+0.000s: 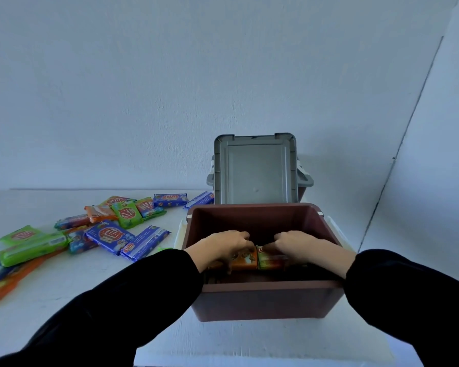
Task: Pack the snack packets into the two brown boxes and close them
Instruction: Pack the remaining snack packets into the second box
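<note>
**Desk:** What are the hands doing?

**Photographer:** Both are inside the open brown box point(263, 300) at the right of the white table point(64, 282). The left hand point(223, 246) curls over an orange packet point(245, 259) with its thumb down the packet's near side. The right hand point(300, 246) has its fingers bent over the top of a green packet point(272, 258). The two packets stand side by side, touching, against the box's near wall. Both arms are in black sleeves point(133, 300).

**Desk:** And the lid?

**Photographer:** The grey lid point(255, 170) stands upright just behind the box, inner face to the camera. It hides most of a second box point(302, 196), of which only a brown corner and grey handles show.

**Desk:** The rest of the snacks?

**Photographer:** The loose packets point(112, 226), blue, green and orange, lie scattered on the table to the left of the box, some overlapping. One blue packet point(200, 199) lies just beside the lid's left edge.
</note>
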A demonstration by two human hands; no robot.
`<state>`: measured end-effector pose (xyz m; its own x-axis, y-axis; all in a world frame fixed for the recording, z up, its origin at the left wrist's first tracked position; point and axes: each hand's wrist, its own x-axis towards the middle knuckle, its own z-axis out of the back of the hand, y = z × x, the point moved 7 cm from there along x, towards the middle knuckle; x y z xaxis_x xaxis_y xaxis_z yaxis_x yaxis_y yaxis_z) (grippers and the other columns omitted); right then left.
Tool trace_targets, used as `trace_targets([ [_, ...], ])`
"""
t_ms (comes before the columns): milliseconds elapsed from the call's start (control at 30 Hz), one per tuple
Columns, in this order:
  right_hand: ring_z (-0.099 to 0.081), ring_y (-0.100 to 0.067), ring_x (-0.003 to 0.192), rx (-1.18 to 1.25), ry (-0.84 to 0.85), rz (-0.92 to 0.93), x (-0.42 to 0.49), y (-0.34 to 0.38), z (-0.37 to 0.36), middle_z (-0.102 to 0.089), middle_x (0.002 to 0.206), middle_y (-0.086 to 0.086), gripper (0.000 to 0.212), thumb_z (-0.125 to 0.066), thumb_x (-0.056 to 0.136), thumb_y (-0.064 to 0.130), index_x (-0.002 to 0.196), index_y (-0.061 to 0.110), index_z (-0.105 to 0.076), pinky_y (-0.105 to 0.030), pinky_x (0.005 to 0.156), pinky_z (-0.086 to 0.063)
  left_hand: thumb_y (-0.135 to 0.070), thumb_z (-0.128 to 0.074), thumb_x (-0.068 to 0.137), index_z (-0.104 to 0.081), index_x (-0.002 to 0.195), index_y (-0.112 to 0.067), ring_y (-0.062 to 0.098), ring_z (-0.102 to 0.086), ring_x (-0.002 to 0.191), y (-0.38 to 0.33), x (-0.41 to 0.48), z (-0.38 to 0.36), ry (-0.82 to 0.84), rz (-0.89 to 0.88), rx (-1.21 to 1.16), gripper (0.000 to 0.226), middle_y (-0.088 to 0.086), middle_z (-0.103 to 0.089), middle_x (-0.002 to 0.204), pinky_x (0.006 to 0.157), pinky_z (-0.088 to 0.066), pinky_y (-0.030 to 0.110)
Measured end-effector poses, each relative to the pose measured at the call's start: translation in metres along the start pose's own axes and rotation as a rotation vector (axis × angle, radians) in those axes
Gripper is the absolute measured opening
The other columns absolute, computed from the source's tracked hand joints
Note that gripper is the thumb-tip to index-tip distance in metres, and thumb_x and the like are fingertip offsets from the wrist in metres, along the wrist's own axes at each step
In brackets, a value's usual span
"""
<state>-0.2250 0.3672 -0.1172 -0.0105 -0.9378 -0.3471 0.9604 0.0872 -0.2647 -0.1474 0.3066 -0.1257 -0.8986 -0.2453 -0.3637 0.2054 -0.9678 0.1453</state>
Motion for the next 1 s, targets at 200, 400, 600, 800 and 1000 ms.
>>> trace_targets([
  [200, -0.049, -0.025, 0.116, 0.101, -0.034, -0.011, 0.001, -0.006, 0.001, -0.049, 0.128, -0.009, 0.068, -0.065, 0.083, 0.031, 0.142, 0.028, -0.033, -0.034, 0.092, -0.042, -0.017, -0.079, 0.069, -0.033, 0.141, -0.012, 0.031, -0.043, 0.118, 0.001, 0.002, 0.0, 0.004, -0.07, 0.012, 0.086, 0.014, -0.038, 0.135, 0.098, -0.035, 0.038],
  [400, -0.049, -0.022, 0.121, 0.151, -0.056, -0.058, 0.002, -0.007, 0.001, -0.05, 0.133, -0.006, 0.066, -0.068, 0.081, 0.027, 0.14, 0.023, -0.038, -0.032, 0.095, -0.043, -0.019, -0.079, 0.07, -0.033, 0.141, -0.015, 0.029, -0.041, 0.121, 0.004, 0.003, 0.001, 0.002, -0.072, -0.02, 0.084, 0.012, -0.037, 0.136, 0.099, -0.036, 0.037],
  [600, -0.058, -0.015, 0.11, 0.411, -0.2, -0.134, 0.0, -0.026, 0.027, -0.061, 0.124, 0.001, 0.053, -0.071, 0.077, 0.031, 0.127, 0.027, -0.054, -0.027, 0.09, -0.048, -0.025, -0.07, 0.081, -0.047, 0.133, -0.013, 0.024, -0.053, 0.112, 0.021, -0.026, 0.037, -0.233, 0.025, -0.406, 0.059, 0.012, -0.055, 0.123, 0.094, -0.043, 0.032],
  [800, -0.063, -0.017, 0.091, 0.654, -0.514, -0.147, 0.018, 0.009, 0.126, -0.068, 0.103, -0.003, 0.04, -0.073, 0.077, 0.023, 0.116, 0.018, -0.063, -0.029, 0.084, -0.048, -0.012, -0.068, 0.082, -0.061, 0.117, -0.008, 0.021, -0.065, 0.091, 0.093, -0.127, 0.055, -0.563, 0.148, -0.685, 0.037, 0.012, -0.068, 0.1, 0.08, -0.048, 0.017],
  [1000, -0.059, -0.02, 0.099, 0.705, -0.628, 0.054, 0.08, 0.105, 0.201, -0.064, 0.114, -0.008, 0.048, -0.072, 0.078, 0.024, 0.123, 0.021, -0.058, -0.031, 0.087, -0.046, -0.014, -0.07, 0.081, -0.061, 0.117, -0.013, 0.011, -0.058, 0.093, 0.196, -0.233, 0.011, -0.624, 0.409, -0.708, 0.037, 0.006, -0.065, 0.109, 0.07, -0.043, 0.002],
])
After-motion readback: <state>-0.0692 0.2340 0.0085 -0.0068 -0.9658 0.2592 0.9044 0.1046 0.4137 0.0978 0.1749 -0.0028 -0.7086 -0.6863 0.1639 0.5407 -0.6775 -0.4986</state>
